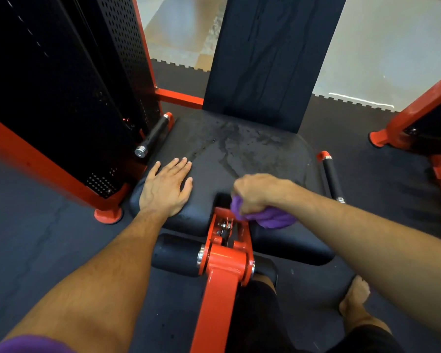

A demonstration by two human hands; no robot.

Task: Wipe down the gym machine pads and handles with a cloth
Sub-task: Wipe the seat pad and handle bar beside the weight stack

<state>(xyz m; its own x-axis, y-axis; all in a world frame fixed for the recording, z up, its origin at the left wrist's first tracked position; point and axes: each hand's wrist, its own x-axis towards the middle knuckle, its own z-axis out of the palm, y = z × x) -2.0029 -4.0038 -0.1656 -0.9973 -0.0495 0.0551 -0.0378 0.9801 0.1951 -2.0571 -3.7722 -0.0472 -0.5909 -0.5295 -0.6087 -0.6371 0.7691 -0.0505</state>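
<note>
Two hands work at the front edge of a black seat pad (239,154), which lies flat at the centre of the frame with streaky wet marks across its middle. Its long axis runs from the lower centre toward the upright back pad (270,59), which rises at its far edge to the top of the frame. A bunched purple cloth (270,217) sits on the front right corner of the seat pad, just right of a notch in the seat's front edge.

An orange lever arm (222,276) comes up from the bottom centre and ends in a bracket at that notch, between the two forearms. A black roller pad (176,253) crosses just below the seat's front edge, on the left of the lever. Black handles flank the seat: a left handle (154,136) pointing toward the lower left, and a right handle (332,179) running down the frame. A perforated black weight-stack shroud (61,85) in an orange frame fills the upper left.

The left hand (167,187) lies palm down on the seat's front left corner, fingers straight and together, grasping nothing. The right hand (257,192) is knuckles up, its fingers clenched around the cloth, pressing it onto the pad.
</note>
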